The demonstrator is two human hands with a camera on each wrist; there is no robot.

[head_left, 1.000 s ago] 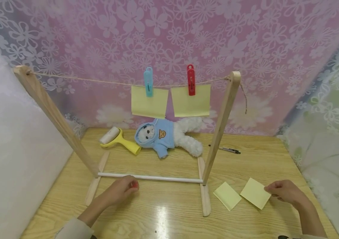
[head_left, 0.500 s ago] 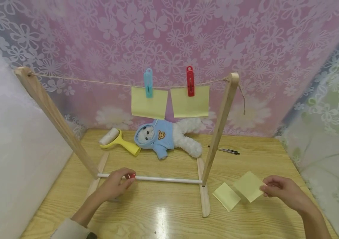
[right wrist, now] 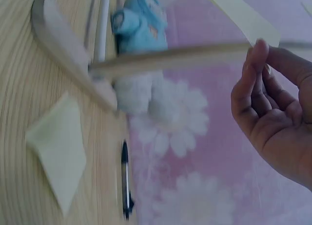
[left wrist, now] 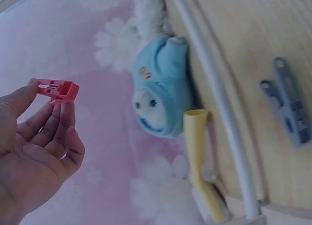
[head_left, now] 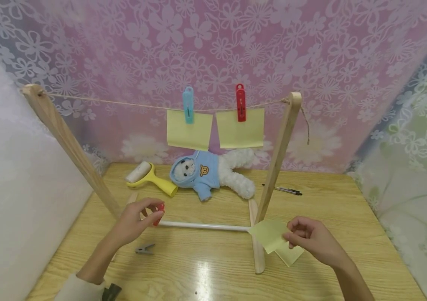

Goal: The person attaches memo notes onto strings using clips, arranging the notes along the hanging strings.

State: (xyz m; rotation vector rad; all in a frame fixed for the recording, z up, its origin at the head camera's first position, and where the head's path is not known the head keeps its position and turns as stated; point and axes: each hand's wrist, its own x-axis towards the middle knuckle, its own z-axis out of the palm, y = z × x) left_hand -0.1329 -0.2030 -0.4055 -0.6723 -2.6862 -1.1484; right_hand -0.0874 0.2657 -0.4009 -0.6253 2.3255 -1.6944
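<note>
We pinched a red clip (head_left: 159,214) between the thumb and fingertips of our left hand (head_left: 130,221), and a yellow sheet (head_left: 268,235) near its edge with our right hand (head_left: 311,238). The sheet reached toward the left hand, partly over a second sheet (head_left: 290,254) just below the right; we couldn't tell whether they touched. A grey clip (head_left: 145,249) lay just below our left hand. To do this well, we judged, the paper wanted a light pinch to stay uncreased, and the clip wanted gripping by its handle ends. Our left hand hid one end of the white rod (head_left: 206,226); whether the red clip's mouth was parted, we couldn't make out.
</note>
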